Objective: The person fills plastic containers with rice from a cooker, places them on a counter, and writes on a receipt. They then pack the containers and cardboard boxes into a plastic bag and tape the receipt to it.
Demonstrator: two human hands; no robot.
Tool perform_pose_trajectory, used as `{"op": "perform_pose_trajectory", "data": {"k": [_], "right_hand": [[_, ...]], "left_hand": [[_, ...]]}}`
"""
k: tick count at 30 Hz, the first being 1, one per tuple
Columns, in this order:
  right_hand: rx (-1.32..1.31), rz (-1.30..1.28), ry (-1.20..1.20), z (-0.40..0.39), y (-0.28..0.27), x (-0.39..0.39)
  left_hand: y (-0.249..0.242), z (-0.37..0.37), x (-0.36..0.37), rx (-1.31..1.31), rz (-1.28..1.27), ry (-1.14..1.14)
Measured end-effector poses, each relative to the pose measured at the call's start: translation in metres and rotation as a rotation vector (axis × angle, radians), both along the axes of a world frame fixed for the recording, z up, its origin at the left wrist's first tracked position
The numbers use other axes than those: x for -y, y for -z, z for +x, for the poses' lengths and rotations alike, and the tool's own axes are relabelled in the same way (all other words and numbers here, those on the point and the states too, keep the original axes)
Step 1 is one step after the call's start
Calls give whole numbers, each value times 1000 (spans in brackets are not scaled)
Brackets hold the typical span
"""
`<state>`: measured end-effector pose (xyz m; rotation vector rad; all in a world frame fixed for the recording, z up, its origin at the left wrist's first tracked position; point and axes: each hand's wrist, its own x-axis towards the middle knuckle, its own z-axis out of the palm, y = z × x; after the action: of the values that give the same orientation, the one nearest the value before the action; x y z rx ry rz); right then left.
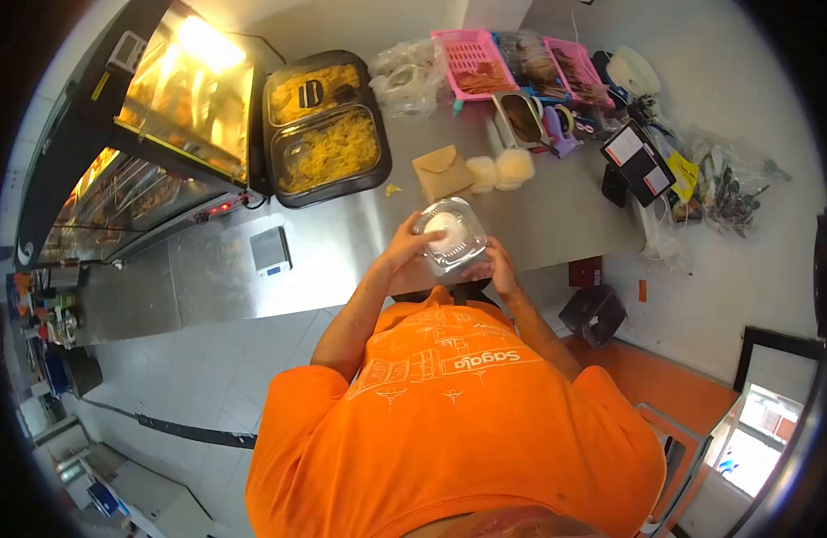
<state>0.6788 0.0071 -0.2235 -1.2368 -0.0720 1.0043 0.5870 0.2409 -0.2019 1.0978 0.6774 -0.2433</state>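
Note:
A clear plastic clamshell container (453, 235) is held over the counter's front edge, just before my chest. Something round and white shows through it; I cannot make out whether that is food or a small cup. My left hand (408, 244) grips the container's left side, its thumb lying across the top. At the lower right corner, my right hand (500, 267) has its fingers closed on the rim. Just beyond the container are a brown paper envelope (443, 173) and stacked white round pieces (514, 169), perhaps lids or small cups.
Black two-part food tray (384, 161) with yellow food stands left, beside a lit glass display warmer (185, 99). A small digital scale (271, 250) lies on the steel counter (342, 242). Pink baskets (471, 56), a metal pan (521, 119) and a tablet (639, 163) sit back right.

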Motion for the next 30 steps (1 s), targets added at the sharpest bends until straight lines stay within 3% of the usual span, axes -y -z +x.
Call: {"op": "perform_pose_trajectory", "data": {"k": [3, 7, 9, 10, 13, 14, 19, 21, 23, 25, 27, 29, 30], "right_hand": [[239, -377, -31, 8, 12, 10], [311, -716, -361, 43, 11, 21], [358, -756, -448, 58, 11, 23], [308, -687, -422, 62, 9, 25], [172, -470, -350, 70, -4, 24], [136, -392, -329, 77, 5, 22], [89, -315, -373, 112, 33, 10], [73, -284, -501, 120, 4, 9], [93, -385, -531, 125, 31, 10], [120, -348, -510, 128, 84, 16], [137, -323, -413, 120, 37, 15], [364, -342, -407, 116, 22, 11], [439, -335, -370, 116, 22, 10]], "left_hand": [[34, 32, 25, 327, 172, 121], [35, 41, 43, 329, 708, 14], [43, 34, 54, 58, 542, -31], [50, 30, 60, -79, 457, -54], [84, 28, 72, 68, -244, -56], [83, 34, 86, 94, -257, -144], [66, 67, 126, -46, 89, -566], [76, 68, 129, -125, 154, -608], [91, 57, 124, -182, 166, -598], [81, 47, 122, -248, 251, -744], [79, 17, 89, -276, 306, -912], [97, -14, 37, -243, 326, -1065], [79, -31, 8, -181, 401, -1189]]}}
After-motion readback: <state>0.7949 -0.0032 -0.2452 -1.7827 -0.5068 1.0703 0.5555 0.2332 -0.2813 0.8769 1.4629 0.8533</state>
